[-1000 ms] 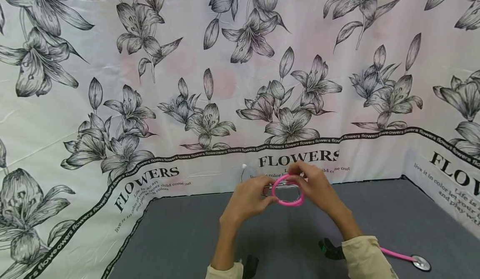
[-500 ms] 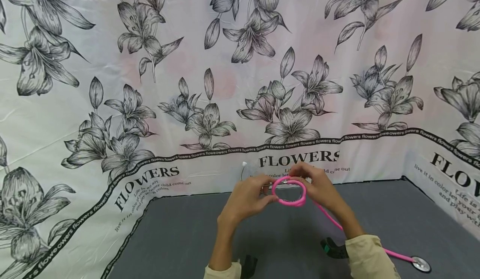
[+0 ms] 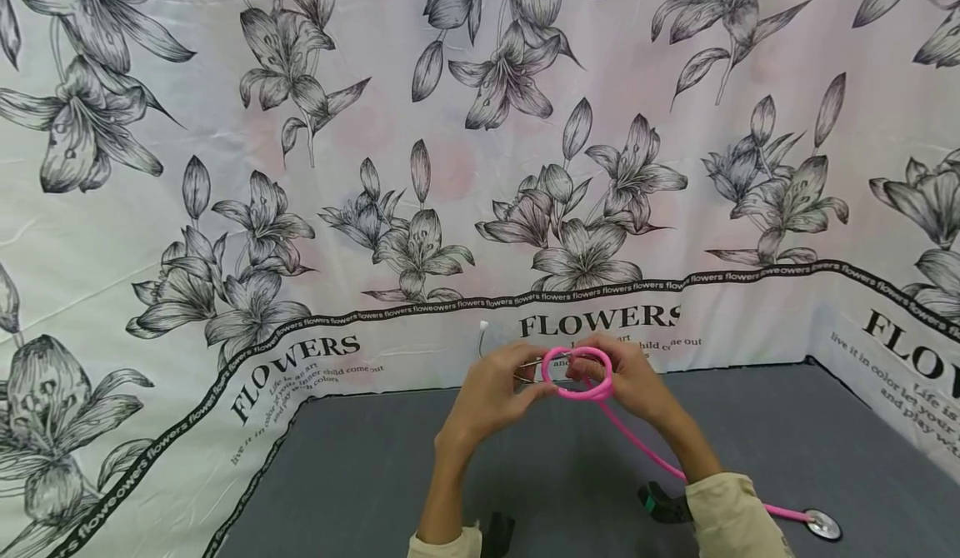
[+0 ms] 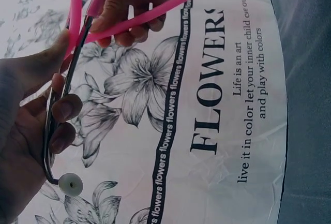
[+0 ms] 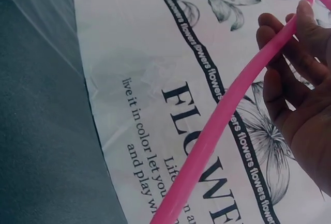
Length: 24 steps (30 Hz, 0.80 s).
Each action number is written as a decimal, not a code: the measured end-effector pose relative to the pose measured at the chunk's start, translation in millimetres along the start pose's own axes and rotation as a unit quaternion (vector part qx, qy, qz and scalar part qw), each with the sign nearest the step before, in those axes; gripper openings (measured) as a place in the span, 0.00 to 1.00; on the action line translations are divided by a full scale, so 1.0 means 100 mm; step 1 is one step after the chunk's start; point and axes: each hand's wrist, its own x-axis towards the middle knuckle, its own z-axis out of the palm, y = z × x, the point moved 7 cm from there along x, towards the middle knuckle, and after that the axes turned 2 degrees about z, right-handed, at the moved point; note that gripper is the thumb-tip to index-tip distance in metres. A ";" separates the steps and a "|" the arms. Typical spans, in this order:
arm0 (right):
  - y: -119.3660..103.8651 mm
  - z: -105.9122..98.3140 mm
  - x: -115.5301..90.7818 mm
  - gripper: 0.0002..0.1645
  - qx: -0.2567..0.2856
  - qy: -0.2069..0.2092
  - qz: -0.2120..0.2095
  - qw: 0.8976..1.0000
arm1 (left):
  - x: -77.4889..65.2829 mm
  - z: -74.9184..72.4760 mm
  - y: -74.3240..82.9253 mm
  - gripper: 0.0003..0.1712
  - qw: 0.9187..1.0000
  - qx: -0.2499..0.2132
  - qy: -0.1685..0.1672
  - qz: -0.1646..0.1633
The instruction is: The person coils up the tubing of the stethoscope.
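Note:
A stethoscope with pink tubing is held up in front of me, its tubing bent into a loop. My left hand grips the metal ear tubes, with fingers curled round them. One pale ear tip sticks out below that hand in the left wrist view. Beside it, my right hand pinches the tubing at the loop between thumb and fingers. From there the tubing runs down past the right forearm to the round metal chest piece on the grey tabletop. The sleeve hides part of it.
A white cloth printed with black lilies and lettering stands behind and on both sides of the grey tabletop. Black wrist straps show below both wrists.
My right hand has shifted the tubing so that it crosses itself at the loop's lower right. The hanging length has come into view, and the chest piece has slid slightly left.

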 end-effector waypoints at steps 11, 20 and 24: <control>0.04 0.20 0.02 0.07 0.075 0.006 0.018 0.997 | 0.00 -0.07 -0.01 0.25 0.998 -0.036 0.058 -0.018; 0.00 0.34 0.04 0.10 0.134 -0.032 0.016 0.990 | 0.00 -0.12 -0.05 0.23 0.991 -0.041 0.117 -0.045; -0.02 0.38 0.04 0.11 0.135 -0.048 0.028 0.989 | 0.00 -0.12 -0.07 0.24 0.989 -0.040 0.130 -0.058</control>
